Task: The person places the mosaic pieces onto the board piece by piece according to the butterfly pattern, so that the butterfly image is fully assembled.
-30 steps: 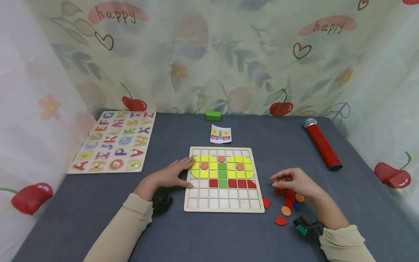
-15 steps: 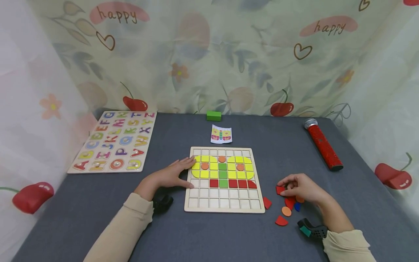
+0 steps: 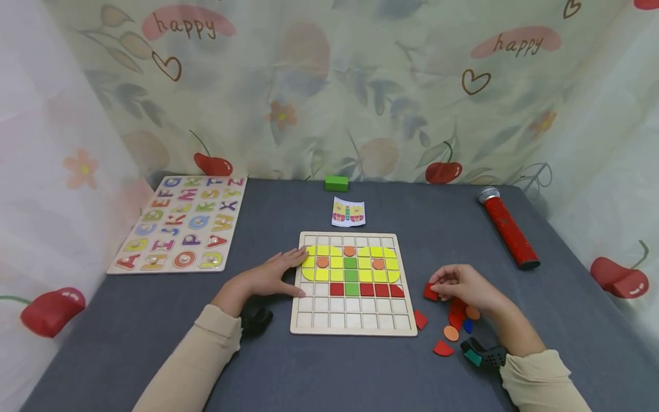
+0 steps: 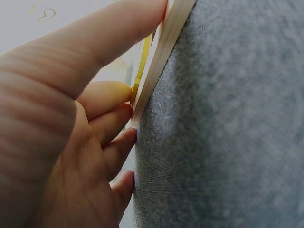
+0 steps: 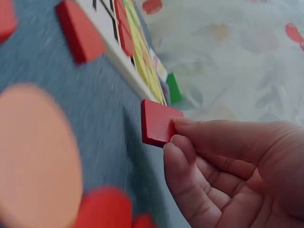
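My right hand pinches a red square tile between thumb and fingers, raised off the cloth right of the wooden grid board. My left hand rests at the board's left edge, fingers extended and thumb apart; in the left wrist view the thumb touches the rim. On the board lie yellow tiles, green tiles, orange discs and a row of red tiles. Below my right hand is a loose pile of red pieces.
Near the pile lie an orange disc, a blue piece, a red quarter piece and another red piece. Behind the board are a butterfly picture card and green block. An alphabet board and red microphone flank them.
My right hand has come down to the pile, taken the red square tile, and lifted it slightly toward the board. My left hand stays in place.
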Motion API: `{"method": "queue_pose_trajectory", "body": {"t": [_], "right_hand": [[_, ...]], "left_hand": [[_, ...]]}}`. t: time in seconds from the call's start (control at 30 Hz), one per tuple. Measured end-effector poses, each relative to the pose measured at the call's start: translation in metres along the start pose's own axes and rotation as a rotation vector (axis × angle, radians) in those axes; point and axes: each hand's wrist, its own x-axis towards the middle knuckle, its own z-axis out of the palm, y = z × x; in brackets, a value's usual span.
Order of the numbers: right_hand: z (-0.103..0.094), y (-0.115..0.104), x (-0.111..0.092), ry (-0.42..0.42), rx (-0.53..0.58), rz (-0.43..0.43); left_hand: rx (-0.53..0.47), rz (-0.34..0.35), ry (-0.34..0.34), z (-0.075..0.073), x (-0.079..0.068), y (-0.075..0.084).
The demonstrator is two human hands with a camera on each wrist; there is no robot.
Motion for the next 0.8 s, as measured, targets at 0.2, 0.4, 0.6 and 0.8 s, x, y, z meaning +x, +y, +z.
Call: {"method": "queue_pose_trajectory", "body": {"t": [0.2,0.4,0.6,0.8], "right_hand": [[0.011,-0.019,0.020,-0.019,0.025,-0.038],[0.029,-0.039,0.044,-0.022,0.031,-0.073],[0.051,-0.061,0.064,-0.048,0.040,-0.102],[0.073,-0.082,0.082,-0.110,0.088,-0.118]], "left_hand": [[0.003,0.013,-0.005,0.001,0.000,0.000],[0.001,0.019,-0.005,0.001,0.002,0.000],[0.004,0.025,0.000,0.002,0.003,-0.003],[0.002,0.037,0.008,0.002,0.003,-0.006]]}}
